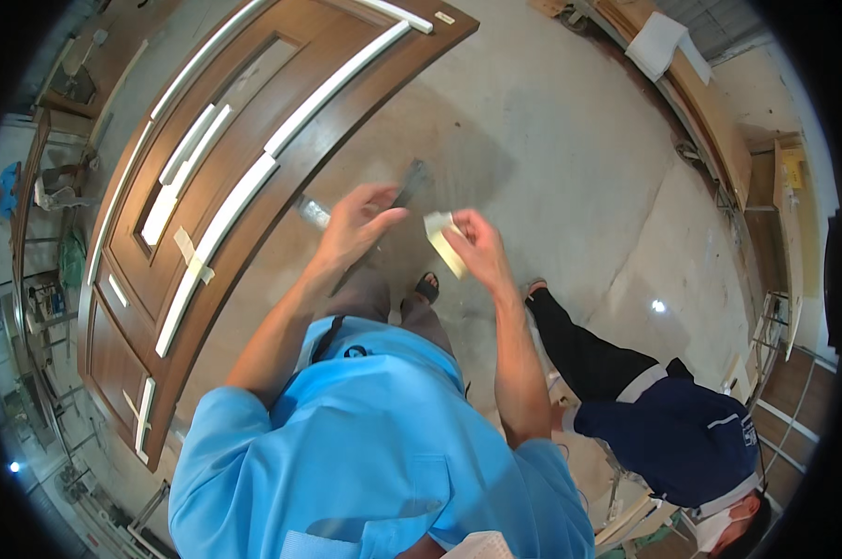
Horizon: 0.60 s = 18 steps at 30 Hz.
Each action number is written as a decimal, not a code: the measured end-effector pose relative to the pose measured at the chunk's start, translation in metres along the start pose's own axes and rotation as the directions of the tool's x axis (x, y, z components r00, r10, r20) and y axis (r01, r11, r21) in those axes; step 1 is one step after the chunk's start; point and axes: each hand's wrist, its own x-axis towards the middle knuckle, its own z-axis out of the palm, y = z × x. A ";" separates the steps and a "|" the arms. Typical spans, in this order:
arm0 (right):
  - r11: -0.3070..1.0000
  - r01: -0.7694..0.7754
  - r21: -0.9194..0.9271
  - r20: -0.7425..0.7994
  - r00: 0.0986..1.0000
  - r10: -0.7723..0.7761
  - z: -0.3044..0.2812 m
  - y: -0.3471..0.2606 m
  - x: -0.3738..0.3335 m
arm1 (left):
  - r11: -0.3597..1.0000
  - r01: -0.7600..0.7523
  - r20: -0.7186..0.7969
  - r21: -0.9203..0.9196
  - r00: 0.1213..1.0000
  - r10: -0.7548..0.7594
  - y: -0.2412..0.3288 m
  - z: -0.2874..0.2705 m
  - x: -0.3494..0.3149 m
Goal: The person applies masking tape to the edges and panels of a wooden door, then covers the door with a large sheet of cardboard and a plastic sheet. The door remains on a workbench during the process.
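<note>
Nearest is the wearer's light-blue shirt (365, 438), and ahead of it are two bare hands. The right hand (481, 250) grips one roll of pale-yellow tape (451, 257) in front of the body, seemingly by its side so the tape can come off freely. The left hand (354, 228) is half spread, thumb apart from the fingers, with nothing visible in it. Just beyond, two wrapped ends of a support (417, 174) jut past the edge of one brown panelled door (239, 219), presumably keeping it off the floor. Two long white strips (218, 233) run end to end along its near edge, likely as padding; tape crosses one, probably to keep it put. One co-worker (663, 429) in navy bends at the right; farther off, one white sheet (661, 45) drapes over boards (719, 102).
</note>
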 end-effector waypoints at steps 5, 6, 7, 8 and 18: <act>0.983 0.012 -0.185 0.050 0.999 -0.002 -0.004 -0.058 0.044 | 0.958 0.136 0.070 -0.253 0.990 -0.123 0.021 0.039 0.039; 0.965 0.024 -0.260 0.067 0.998 -0.006 -0.004 -0.065 0.068 | 0.958 0.106 0.047 -0.268 0.994 -0.096 0.023 0.030 0.060; 0.948 0.028 -0.317 0.097 0.995 0.003 -0.004 -0.068 0.078 | 0.947 0.113 0.038 -0.301 0.994 -0.106 0.020 0.026 0.069; 0.927 0.023 -0.375 0.128 0.991 0.027 -0.001 -0.069 0.090 | 0.949 0.115 0.012 -0.294 0.993 -0.116 0.016 0.022 0.076; 0.993 -0.097 -0.071 0.446 0.887 0.119 0.059 -0.102 0.210 | 0.908 0.136 -0.279 -0.396 0.924 -0.260 -0.028 -0.092 0.188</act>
